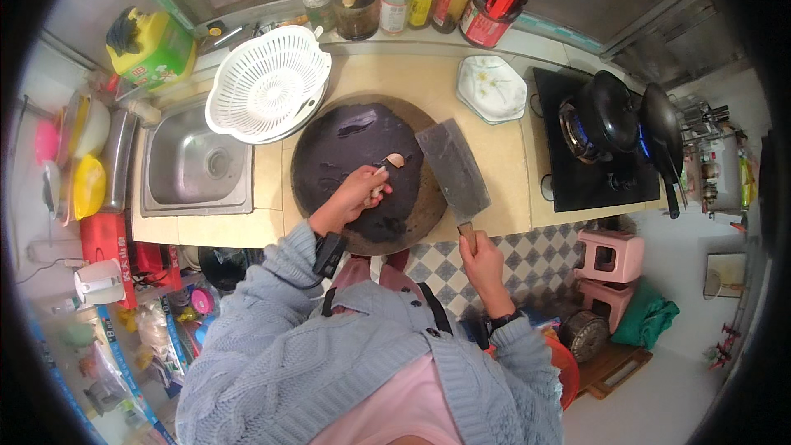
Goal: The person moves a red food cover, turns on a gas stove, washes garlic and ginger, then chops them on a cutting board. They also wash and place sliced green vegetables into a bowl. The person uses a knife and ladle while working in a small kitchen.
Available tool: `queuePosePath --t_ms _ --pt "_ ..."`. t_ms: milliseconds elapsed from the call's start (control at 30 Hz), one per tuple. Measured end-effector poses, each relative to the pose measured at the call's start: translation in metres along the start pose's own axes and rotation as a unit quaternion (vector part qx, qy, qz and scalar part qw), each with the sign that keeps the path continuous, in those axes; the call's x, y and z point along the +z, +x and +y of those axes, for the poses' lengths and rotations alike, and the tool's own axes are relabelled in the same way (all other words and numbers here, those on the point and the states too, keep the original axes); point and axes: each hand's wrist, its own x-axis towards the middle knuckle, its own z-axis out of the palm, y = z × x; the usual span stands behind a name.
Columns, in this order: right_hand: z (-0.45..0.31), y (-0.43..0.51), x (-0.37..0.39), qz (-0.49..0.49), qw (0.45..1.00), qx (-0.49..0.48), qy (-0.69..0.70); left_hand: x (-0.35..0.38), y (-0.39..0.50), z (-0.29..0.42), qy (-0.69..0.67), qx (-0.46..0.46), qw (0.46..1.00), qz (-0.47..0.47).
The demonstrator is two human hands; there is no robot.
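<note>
A round chopping board (pixel 346 198), dark and wet over most of its top, lies on the counter in front of me. Over its right half is my left hand (pixel 358 193), its fingers closed around small pale pieces that look like garlic. Just past the fingertips shows a garlic clove (pixel 395 161); whether it rests on the board or is touched by the fingers is unclear. My right hand (pixel 484 266) grips the wooden handle of a cleaver (pixel 455 170). Its broad blade points away from me, along the board's right edge.
A white plastic colander (pixel 272 83) overlaps the steel sink (pixel 198 188) at left. Hexagonal plates (pixel 492 89) stand back right. A gas hob (pixel 559 182) with lit burners carries a black wok (pixel 607 114) and another dark pan. Bottles (pixel 393 3) line the sill.
</note>
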Motion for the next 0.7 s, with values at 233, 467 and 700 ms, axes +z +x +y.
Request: queuePosePath --t_ms 233,467,700 --pt "-0.008 0.031 0.044 -0.127 0.978 -0.066 -0.151 -0.039 -0.038 -0.008 -0.014 -0.009 0.997 0.075" --pt "0.0 0.027 0.025 -0.124 0.986 -0.039 -0.109 -0.013 -0.018 -0.021 0.146 0.009 0.988 0.056" --pt "0.01 -0.005 -0.005 -0.068 0.995 0.015 -0.068 0.019 0.023 -0.034 0.437 0.159 0.878 0.115"
